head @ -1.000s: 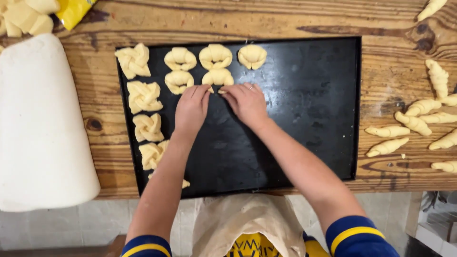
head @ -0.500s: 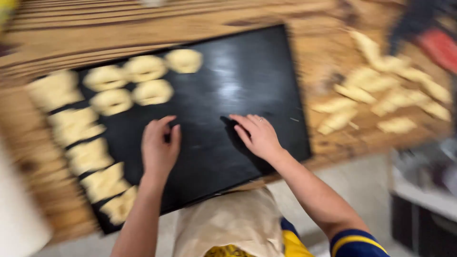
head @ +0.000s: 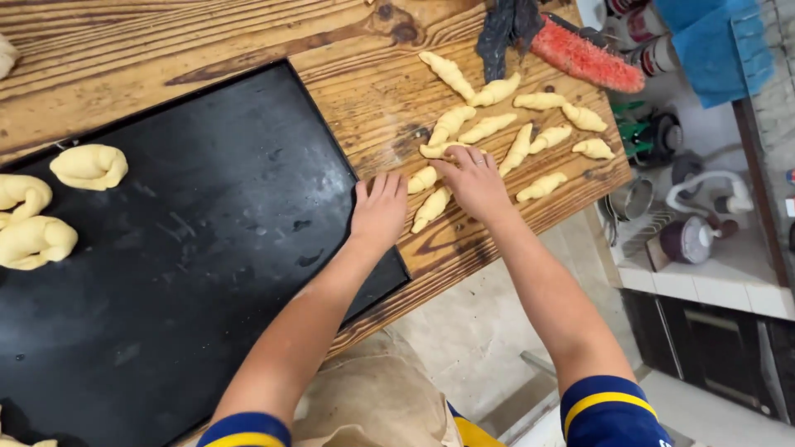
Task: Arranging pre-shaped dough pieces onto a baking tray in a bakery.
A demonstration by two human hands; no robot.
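Observation:
A black baking tray lies on the wooden table, with curled dough pieces along its left side. Several rolled, straight dough pieces lie on the wood to the tray's right. My left hand rests flat at the tray's right edge, fingers apart, its fingertips next to a dough roll. My right hand lies palm down among the rolls, fingers touching one roll; another roll lies just under it. Neither hand has closed around a piece.
A red-bristled brush and a dark cloth lie at the table's far right corner. Beyond the table's right edge are a tiled counter with pots and containers and a blue cloth. My apron hangs below.
Both hands left the curled pieces on the tray and moved right to the straight rolls on the wood. The view swung right with them.

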